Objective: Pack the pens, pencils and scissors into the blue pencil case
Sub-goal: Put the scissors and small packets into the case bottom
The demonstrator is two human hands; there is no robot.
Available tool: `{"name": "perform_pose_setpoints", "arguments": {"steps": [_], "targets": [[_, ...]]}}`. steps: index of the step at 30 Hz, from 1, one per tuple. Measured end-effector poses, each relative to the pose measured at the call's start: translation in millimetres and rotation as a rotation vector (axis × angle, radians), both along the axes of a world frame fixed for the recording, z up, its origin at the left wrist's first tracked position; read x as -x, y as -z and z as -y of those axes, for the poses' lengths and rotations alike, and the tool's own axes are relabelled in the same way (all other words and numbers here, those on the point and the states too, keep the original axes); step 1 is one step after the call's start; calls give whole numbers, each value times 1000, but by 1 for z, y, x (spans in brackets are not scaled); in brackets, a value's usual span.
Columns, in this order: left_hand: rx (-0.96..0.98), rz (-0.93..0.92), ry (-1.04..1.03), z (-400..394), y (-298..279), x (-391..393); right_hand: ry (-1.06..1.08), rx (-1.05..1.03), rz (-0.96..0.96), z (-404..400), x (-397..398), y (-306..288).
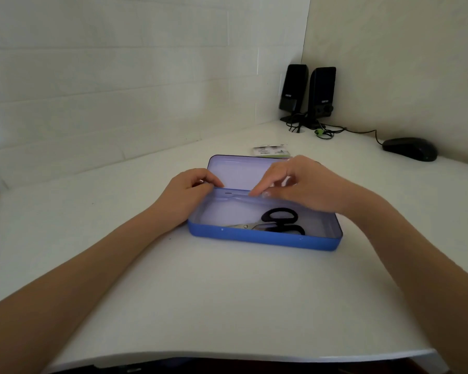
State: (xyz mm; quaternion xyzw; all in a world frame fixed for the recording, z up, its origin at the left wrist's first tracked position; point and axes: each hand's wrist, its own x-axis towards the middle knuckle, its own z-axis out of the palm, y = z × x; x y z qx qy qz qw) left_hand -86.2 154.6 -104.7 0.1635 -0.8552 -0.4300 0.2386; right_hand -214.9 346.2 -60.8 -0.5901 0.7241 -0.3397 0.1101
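Note:
The blue pencil case (265,240) lies open in the middle of the white desk, its lid (238,171) tilted up behind it. Inside lie scissors (281,220) with black handles, blades pointing left. No pens or pencils show. My left hand (187,193) is at the case's back left corner, fingers curled onto the lid's lower left edge. My right hand (303,184) hovers over the back rim, fingers apart, index and thumb tips touching the rim near the hinge. It hides the lid's right part.
Two black speakers (293,87) (322,95) stand in the far corner with cables (324,130) trailing from them. A black mouse (409,149) lies at the far right. A small printed packet (270,151) lies just behind the lid. The desk's front edge (227,357) is near me.

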Motion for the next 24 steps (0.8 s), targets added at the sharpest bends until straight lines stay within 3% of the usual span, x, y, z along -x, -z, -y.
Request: {"name": "perform_pose_setpoints", "arguments": {"steps": [5,9,13,17,20,24], "targets": [[-16,-8,-25,-1,-3,-1,-84,-244,-10,-3,-2,3],[-85,-17,-97,0,-5,-3,-68,-166,25,-2,-5,1],[-156,5,-111,-1,-7,-6,304,202,-25,-3,18,-4],[-152,-41,-153,-4,-8,-2,684,267,-66,-7,45,7],[-177,38,-106,-2,-7,-3,755,204,-55,-9,55,16],[-256,82,-135,0,-10,-1,788,313,-38,-2,60,21]]}}
